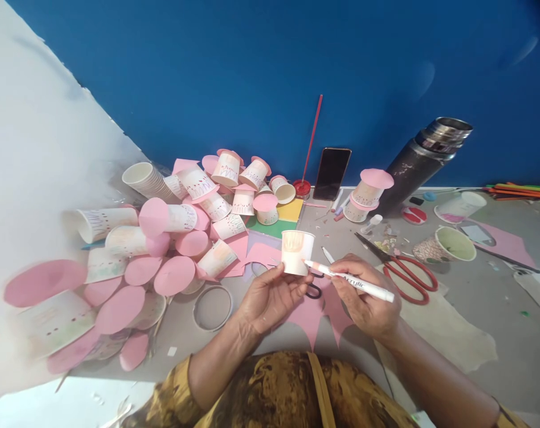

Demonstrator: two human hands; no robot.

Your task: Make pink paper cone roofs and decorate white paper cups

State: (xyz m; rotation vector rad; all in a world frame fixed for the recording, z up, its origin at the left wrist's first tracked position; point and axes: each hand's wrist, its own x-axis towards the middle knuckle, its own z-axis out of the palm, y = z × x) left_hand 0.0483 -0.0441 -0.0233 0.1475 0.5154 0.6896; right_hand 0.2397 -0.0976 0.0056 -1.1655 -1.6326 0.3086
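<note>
Upright in front of me is a small white paper cup [296,261] with a pale orange patch coloured on its upper side. My left hand [270,297] holds it near the base, thumb at the left and fingers around the bottom. In my right hand [368,303] is a white acrylic marker [359,284], its tip at the lower side of the cup. Whether the tip touches the cup is hard to make out. Pink paper scraps [312,312] lie under my hands, along with dark scissor handles [315,290] partly hidden behind the cup.
Decorated cups with pink paper discs [175,275] are heaped at left. Red-handled scissors [412,276], a patterned cup [448,245] and a dark flask [423,163] stand or lie at right. A phone [332,173] leans on the blue wall. A tape ring [213,308] lies by my left wrist.
</note>
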